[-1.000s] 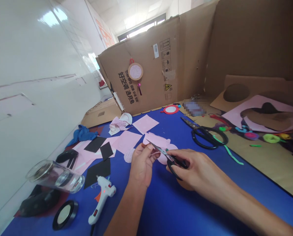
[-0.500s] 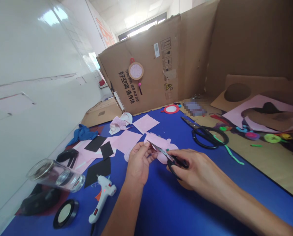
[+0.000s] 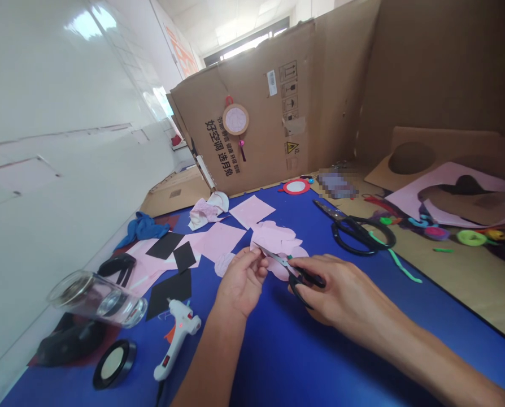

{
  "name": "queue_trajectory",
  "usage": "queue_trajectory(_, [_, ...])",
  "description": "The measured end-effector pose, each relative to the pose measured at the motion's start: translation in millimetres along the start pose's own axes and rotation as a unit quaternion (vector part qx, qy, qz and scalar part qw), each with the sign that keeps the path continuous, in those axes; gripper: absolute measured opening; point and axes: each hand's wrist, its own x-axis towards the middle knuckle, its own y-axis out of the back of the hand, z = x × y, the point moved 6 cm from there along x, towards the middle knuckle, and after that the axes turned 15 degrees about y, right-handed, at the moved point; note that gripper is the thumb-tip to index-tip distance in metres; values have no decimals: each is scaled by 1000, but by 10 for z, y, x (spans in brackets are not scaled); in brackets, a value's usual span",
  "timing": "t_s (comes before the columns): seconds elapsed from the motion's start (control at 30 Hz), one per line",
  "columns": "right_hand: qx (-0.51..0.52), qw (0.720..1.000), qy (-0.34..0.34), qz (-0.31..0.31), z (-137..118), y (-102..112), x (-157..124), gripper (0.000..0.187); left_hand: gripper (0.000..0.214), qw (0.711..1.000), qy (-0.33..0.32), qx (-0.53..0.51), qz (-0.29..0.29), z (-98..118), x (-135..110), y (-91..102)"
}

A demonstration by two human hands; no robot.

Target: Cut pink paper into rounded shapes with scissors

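Observation:
My left hand (image 3: 244,278) pinches the near left edge of a pink paper cutout (image 3: 277,238) with rounded, scalloped edges. In my right hand (image 3: 326,282) is a small pair of scissors with black handles (image 3: 300,285), fingers through the loops. Its blades lie across the pink paper, just right of my left fingertips, and look slightly apart. Part of the paper is hidden behind the scissors and my fingers. Beyond the cutout lies a pink paper square (image 3: 252,211), and another pink sheet (image 3: 223,242) rests to the left.
A white glue gun (image 3: 177,333), a glass jar (image 3: 104,302) and black paper pieces (image 3: 168,294) are at the left. Large black scissors (image 3: 356,233) and a green pipe cleaner (image 3: 399,264) lie right. A cardboard panel (image 3: 261,135) stands behind, with a round ornament (image 3: 235,120) hanging on it.
The pink cutout has tilted and shifted between my hands, showing more of its scalloped edge. Both hands keep their holds, and a brown shape below my right hand is no longer visible.

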Motion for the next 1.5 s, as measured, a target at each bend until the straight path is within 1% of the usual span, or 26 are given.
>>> queue_trajectory(0.17, [-3,1000,8,-1,23,-13,1,19,13,999,-12,7,-30,15,2,-24])
queue_trajectory(0.27, [3,1000,5,3,34,-6,3,25,10,999,-13,9,-44,24,4,-30])
queue_trajectory(0.37, [11,1000,-3,3,36,6,6,31,12,998,-9,20,-59,21,13,-35])
queue_trajectory(0.5, [39,999,-11,2,45,8,7,34,16,995,-8,32,-91,8,27,-55])
queue_trajectory(0.6, [75,997,-17,-3,79,-20,1,35,18,994,-10,31,-101,1,35,-63])
queue_trajectory(0.73, [124,992,-22,5,119,-49,-1,36,21,994,-19,26,-105,0,35,-73])
queue_trajectory(0.83, [138,990,-23,19,126,-46,0,37,22,995,-18,25,-100,-4,37,-70])
queue_trajectory(0.97, [146,989,-27,21,118,-50,-4,37,23,995,-18,35,-97,8,36,-66])
queue_trajectory(1.13, [136,990,-26,27,93,-20,-4,37,22,994,-24,57,-95,9,45,-55])
queue_trajectory(1.27, [113,993,-18,32,71,6,0,38,28,992,-34,68,-102,-17,52,-56])
queue_trajectory(1.5, [88,995,-12,47,59,35,6,39,34,993,-51,56,-92,-58,41,-84])
